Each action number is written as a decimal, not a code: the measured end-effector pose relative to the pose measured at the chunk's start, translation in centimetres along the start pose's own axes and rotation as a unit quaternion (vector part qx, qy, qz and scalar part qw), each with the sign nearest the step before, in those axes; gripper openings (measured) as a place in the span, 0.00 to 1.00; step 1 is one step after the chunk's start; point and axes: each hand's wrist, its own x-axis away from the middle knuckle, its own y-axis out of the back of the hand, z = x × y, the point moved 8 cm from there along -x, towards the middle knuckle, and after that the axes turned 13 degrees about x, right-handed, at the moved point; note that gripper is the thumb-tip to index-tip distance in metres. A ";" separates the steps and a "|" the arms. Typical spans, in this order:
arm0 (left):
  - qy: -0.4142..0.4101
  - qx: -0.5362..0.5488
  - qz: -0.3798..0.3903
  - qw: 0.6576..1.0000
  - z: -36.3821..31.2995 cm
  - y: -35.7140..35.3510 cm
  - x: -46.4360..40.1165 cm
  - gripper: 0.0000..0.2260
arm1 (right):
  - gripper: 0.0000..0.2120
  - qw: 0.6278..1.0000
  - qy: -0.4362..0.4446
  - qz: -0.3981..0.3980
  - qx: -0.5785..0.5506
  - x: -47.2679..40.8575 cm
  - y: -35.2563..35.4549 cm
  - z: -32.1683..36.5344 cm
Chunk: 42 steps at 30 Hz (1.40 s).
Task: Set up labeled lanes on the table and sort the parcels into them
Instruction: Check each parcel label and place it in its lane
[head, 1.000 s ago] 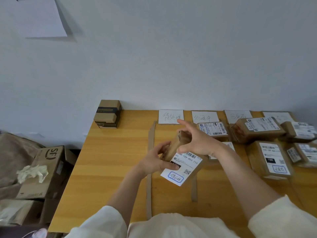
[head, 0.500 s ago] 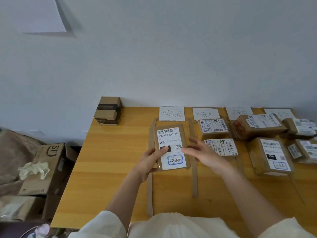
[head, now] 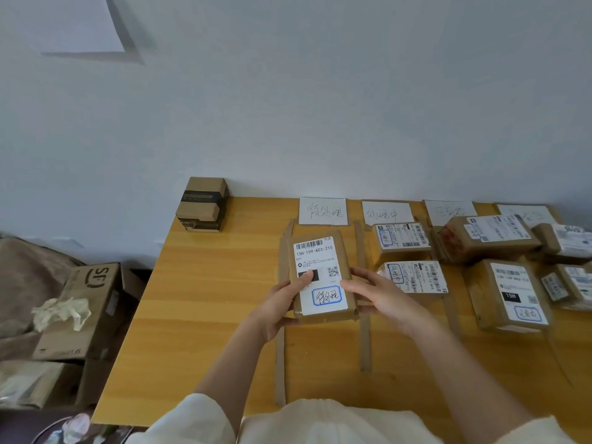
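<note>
Left hand [head: 282, 302]: we gripped the parcel's [head: 318, 277] left edge, thumb curled onto its label.
Right hand [head: 381, 299]: fingers straight, we pressed its right side.
Parcel: lying flat in the leftmost lane, between two cardboard strips [head: 363, 299], near the lane card [head: 322, 211].
Right: other parcels [head: 506, 293] filled neighbouring lanes.

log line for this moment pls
stage: placing | item: brown cardboard parcel with white label flat in leftmost lane | left hand: thumb on label, gripping edge | right hand: fingers on right edge | lane sign: white paper card
</note>
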 end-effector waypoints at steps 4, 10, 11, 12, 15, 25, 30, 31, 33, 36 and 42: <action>0.003 -0.013 -0.039 0.999 0.3 1.3 -0.8 0.26 | 0.32 0.998 -0.048 0.025 -0.019 -0.9 -1.4 -1.3; -0.024 0.009 -0.195 0.980 1.0 7.6 -2.2 0.23 | 0.24 0.944 -0.200 -0.037 -0.259 -2.5 -3.5 -3.4; -0.019 0.011 -0.210 0.977 1.4 8.6 -2.3 0.23 | 0.23 0.928 -0.214 -0.048 -0.301 -2.9 -3.7 -3.0; -0.013 0.014 -0.224 0.974 1.8 9.6 -2.4 0.23 | 0.23 0.916 -0.221 -0.057 -0.329 -3.4 -3.9 -2.6; 0.000 0.029 -0.258 0.966 2.6 12.2 -2.4 0.20 | 0.29 0.905 -0.215 -0.075 -0.358 -5.9 -4.3 -0.7; 0.012 0.006 -0.300 0.954 3.1 17.2 -3.8 0.12 | 0.28 0.863 -0.217 -0.154 -0.429 -13.3 -5.8 3.8; -0.027 0.011 -0.304 0.952 1.3 18.4 -5.1 0.12 | 0.20 0.852 -0.227 -0.182 -0.435 -15.0 -6.4 3.3; -0.032 0.014 -0.306 0.951 1.1 18.8 -5.4 0.12 | 0.20 0.851 -0.232 -0.185 -0.432 -15.2 -6.5 3.1; -0.043 0.017 -0.309 0.950 0.7 19.5 -5.9 0.11 | 0.21 0.853 -0.244 -0.184 -0.424 -15.0 -6.9 2.9; -0.061 0.028 -0.317 0.946 -0.1 20.4 -6.2 0.11 | 0.19 0.877 -0.265 -0.144 -0.375 -14.5 -8.8 3.4; -0.119 0.048 -0.357 0.925 -3.0 23.0 -6.1 0.14 | 0.18 0.949 -0.219 0.003 -0.226 -16.1 -14.0 8.3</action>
